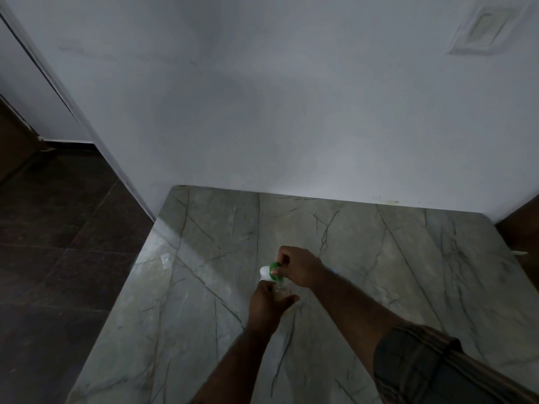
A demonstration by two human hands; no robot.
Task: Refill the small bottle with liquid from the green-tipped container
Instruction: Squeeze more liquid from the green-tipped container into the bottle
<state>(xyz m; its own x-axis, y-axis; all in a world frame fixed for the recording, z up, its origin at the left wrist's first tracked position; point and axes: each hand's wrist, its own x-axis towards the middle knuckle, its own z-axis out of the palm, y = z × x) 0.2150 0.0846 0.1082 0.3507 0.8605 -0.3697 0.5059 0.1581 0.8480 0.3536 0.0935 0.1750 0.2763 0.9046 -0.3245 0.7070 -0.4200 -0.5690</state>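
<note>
Sleeved right forearm [364,316] leads to the right hand [300,266] gripping the green-tipped container [269,271], tipped onto the small bottle [281,291] clasped by the left hand [265,301] at mid-table [393,252]; refill judged under way (fill level unreadable), with completion and capping outstanding.

Hands [300,268] on green-tipped container [269,272] and bottle [281,292]

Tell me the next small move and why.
Probably tip the green-tipped container slightly further over the mouth of the small bottle: the right hand grips it tilted just above the bottle, which the left hand holds. Any flow is too small to see.
</note>
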